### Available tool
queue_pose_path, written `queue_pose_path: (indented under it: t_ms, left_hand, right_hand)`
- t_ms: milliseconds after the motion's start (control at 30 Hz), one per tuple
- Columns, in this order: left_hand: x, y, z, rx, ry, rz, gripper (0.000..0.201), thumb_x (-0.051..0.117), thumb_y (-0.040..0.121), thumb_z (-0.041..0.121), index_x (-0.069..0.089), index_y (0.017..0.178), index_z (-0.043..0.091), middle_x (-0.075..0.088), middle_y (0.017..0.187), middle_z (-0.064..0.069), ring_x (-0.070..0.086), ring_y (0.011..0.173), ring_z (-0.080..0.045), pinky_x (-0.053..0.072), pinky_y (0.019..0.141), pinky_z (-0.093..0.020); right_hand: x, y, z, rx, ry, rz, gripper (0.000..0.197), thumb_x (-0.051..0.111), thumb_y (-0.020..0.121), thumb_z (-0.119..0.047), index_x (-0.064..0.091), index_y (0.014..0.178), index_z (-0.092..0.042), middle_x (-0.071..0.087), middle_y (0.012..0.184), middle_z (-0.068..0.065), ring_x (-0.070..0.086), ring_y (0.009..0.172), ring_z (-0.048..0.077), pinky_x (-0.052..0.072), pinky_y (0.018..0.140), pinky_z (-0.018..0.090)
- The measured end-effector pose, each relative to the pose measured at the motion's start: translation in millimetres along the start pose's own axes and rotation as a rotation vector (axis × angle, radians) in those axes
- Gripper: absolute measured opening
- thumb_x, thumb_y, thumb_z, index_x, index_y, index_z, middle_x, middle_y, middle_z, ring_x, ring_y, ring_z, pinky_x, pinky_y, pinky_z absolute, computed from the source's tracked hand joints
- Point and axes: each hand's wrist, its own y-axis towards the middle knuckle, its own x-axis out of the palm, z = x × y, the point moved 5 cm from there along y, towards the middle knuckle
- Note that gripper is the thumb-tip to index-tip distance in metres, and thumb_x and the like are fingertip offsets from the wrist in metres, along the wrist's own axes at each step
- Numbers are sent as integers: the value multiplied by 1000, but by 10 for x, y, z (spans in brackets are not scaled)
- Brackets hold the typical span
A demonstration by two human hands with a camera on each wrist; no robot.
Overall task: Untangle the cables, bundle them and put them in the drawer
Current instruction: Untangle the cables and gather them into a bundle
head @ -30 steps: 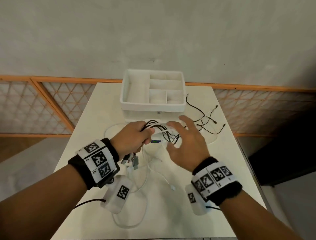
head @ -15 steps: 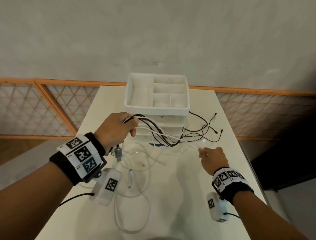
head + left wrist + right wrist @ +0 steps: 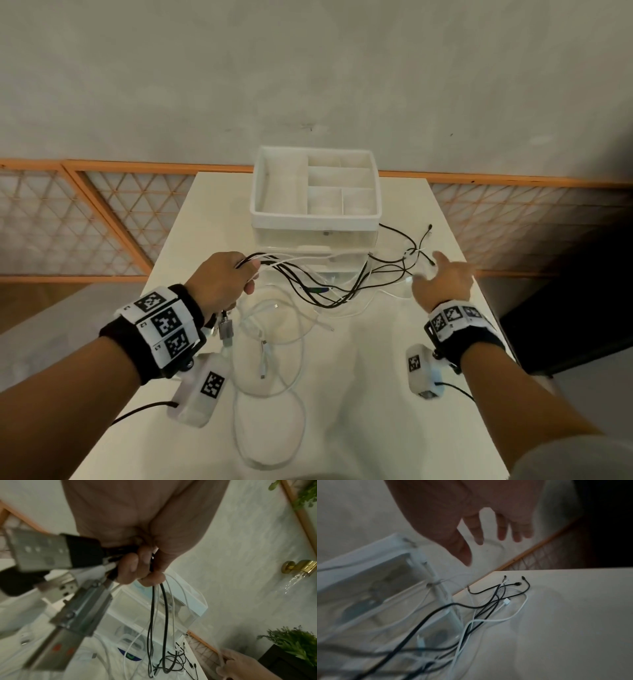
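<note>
A tangle of black and white cables (image 3: 329,291) stretches across the white table in front of a clear drawer unit (image 3: 317,246). My left hand (image 3: 226,277) grips a bunch of these cables (image 3: 159,615) above the table, with metal USB plugs (image 3: 39,550) hanging below the fist. My right hand (image 3: 442,277) hovers with spread fingers (image 3: 477,530) over the loose cable ends (image 3: 505,595) at the table's right side and holds nothing. More white cable loops (image 3: 270,359) lie on the table between my arms.
A white divided tray (image 3: 315,214) sits on top of the drawer unit at the table's far edge. An orange lattice railing (image 3: 102,219) runs behind the table, and the table's right edge (image 3: 479,301) lies close to my right hand.
My right hand has let go of the white cable it was pulling and moved up and right over the loose ends, fingers spread. The left hand still grips its bunch.
</note>
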Motion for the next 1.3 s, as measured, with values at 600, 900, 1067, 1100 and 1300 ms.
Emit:
queue_pose_path:
  t_ms: [600, 900, 1067, 1100, 1300]
  left_hand:
    - [255, -100, 414, 195, -136, -224, 30, 45, 103, 31, 50, 77, 15, 47, 58, 5, 34, 57, -15, 31, 55, -26]
    - [10, -70, 431, 152, -337, -111, 29, 51, 100, 32, 54, 83, 8, 30, 49, 8, 24, 45, -12, 26, 47, -26]
    - [-199, 9, 295, 129, -253, 38, 38, 70, 86, 42, 58, 82, 7, 29, 55, 0, 23, 45, -15, 26, 43, -24]
    - [-202, 15, 277, 120, -242, 61, 39, 70, 87, 41, 57, 83, 5, 28, 56, -1, 23, 46, -16, 25, 42, -23]
    - [-100, 10, 244, 97, -97, 109, 41, 58, 96, 39, 59, 78, 2, 30, 51, -1, 25, 34, -11, 25, 34, -19]
  right_hand:
    - [-382, -537, -1053, -583, 153, -71, 57, 61, 90, -53, 64, 71, 0, 48, 53, 11, 41, 54, 23, 35, 53, 24]
    - [-134, 75, -77, -96, -388, -163, 44, 46, 98, -46, 72, 101, -11, 68, 112, 13, 59, 109, 35, 45, 85, 35]
    - [-314, 106, 159, 152, -22, -112, 45, 46, 99, -42, 71, 97, -4, 74, 89, 15, 71, 79, 25, 57, 73, 36]
    - [-370, 103, 130, 169, 109, -43, 41, 49, 97, -42, 70, 94, -7, 74, 79, 11, 70, 72, 20, 53, 64, 31]
    - [-582, 89, -312, -157, 408, 163, 41, 62, 93, -42, 53, 131, -32, 64, 119, 0, 57, 95, 11, 40, 82, 24]
